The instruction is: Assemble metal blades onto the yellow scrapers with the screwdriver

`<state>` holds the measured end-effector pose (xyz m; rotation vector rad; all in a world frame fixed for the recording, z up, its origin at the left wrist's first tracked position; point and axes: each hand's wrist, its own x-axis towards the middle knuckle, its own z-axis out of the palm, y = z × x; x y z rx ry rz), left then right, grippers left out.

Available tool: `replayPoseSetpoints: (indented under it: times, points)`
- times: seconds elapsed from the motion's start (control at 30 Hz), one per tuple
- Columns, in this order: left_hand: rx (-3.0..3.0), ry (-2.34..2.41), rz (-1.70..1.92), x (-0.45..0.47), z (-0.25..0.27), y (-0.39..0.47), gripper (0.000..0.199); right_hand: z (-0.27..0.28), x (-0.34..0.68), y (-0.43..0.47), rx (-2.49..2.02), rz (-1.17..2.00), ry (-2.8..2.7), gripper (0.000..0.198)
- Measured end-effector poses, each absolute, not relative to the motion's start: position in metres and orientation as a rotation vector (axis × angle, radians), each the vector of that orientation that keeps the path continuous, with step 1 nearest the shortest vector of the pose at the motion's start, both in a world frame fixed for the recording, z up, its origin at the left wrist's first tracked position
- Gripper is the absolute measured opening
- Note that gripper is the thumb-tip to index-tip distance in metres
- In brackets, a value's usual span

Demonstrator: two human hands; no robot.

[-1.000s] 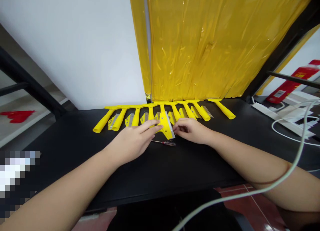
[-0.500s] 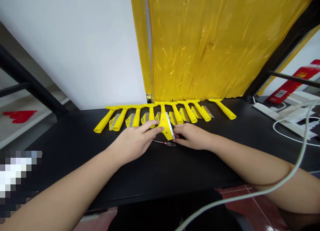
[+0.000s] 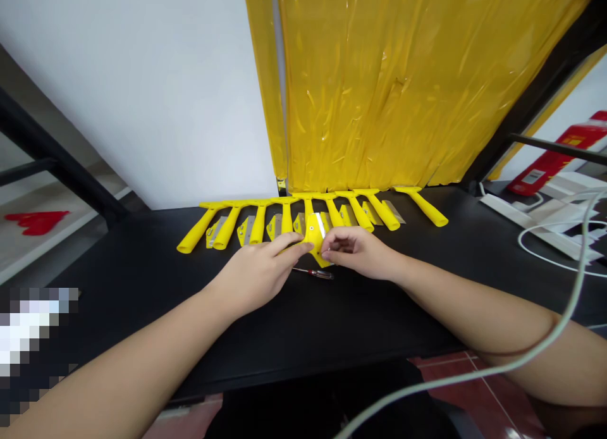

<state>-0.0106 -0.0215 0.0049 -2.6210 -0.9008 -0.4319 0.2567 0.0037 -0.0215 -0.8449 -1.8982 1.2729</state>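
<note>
A yellow plastic scraper (image 3: 313,231) with a metal blade lies on the black table (image 3: 303,312) in front of me. My left hand (image 3: 258,273) presses its fingertips on the scraper's left side. My right hand (image 3: 360,252) pinches the blade end of the same scraper from the right, fingers curled over it. A small screwdriver (image 3: 313,272) with a red handle lies on the table just below both hands. Behind them, a row of several more yellow scrapers (image 3: 227,222) and loose blades lies along the back of the table.
A yellow plastic sheet (image 3: 398,85) hangs behind the row. A white wall is at left. At right lie white cables (image 3: 564,249), white boxes and a red box (image 3: 554,160). A white cable crosses my right forearm. A dark metal frame stands at far left.
My right hand has lifted its fingers up onto the blade end of the scraper, which now sits tilted up a little. My left hand has hardly moved.
</note>
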Motion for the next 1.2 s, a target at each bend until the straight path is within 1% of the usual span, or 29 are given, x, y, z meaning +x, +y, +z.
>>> replayPoseSetpoints:
  times: [0.13, 0.23, 0.33, 0.43, 0.6, 0.83, 0.9, 1.07, 1.13, 1.2]
  points:
    - [-2.648, -0.903, -0.424, -0.008, 0.005, -0.024, 0.044, -0.025, 0.252, 0.004, -0.778, 1.426, -1.717, 0.031]
    - [-2.648, -0.9, -0.434, -0.007, 0.005, -0.026, 0.045, -0.025, 0.25, 0.005, -0.722, 1.465, -1.632, 0.045]
    - [-2.64, -0.885, -0.45, -0.006, 0.005, -0.025, 0.045, -0.026, 0.25, 0.007, -0.741, 1.501, -1.609, 0.05]
    - [-2.638, -0.883, -0.452, -0.006, 0.006, -0.026, 0.045, -0.025, 0.251, 0.008, -0.804, 1.518, -1.581, 0.048]
    - [-2.617, -0.861, -0.413, -0.005, 0.008, -0.028, 0.041, -0.019, 0.253, 0.008, -0.823, 1.539, -1.572, 0.036]
    - [-2.683, -0.751, -0.393, -0.005, 0.007, -0.026, 0.045, -0.017, 0.255, 0.008, -0.745, 1.567, -1.605, 0.035]
    - [-2.686, -0.747, -0.353, -0.006, 0.008, -0.026, 0.048, -0.017, 0.255, 0.008, -0.748, 1.58, -1.602, 0.035]
    - [-2.724, -0.733, -0.223, -0.009, 0.009, -0.027, 0.065, -0.016, 0.253, 0.006, -0.774, 1.601, -1.578, 0.037]
    - [-2.751, -0.751, -0.22, -0.01, 0.01, -0.028, 0.067, -0.016, 0.252, 0.006, -0.789, 1.595, -1.581, 0.039]
    - [-2.788, -0.795, -0.246, -0.01, 0.011, -0.029, 0.066, -0.015, 0.253, 0.006, -0.807, 1.581, -1.591, 0.038]
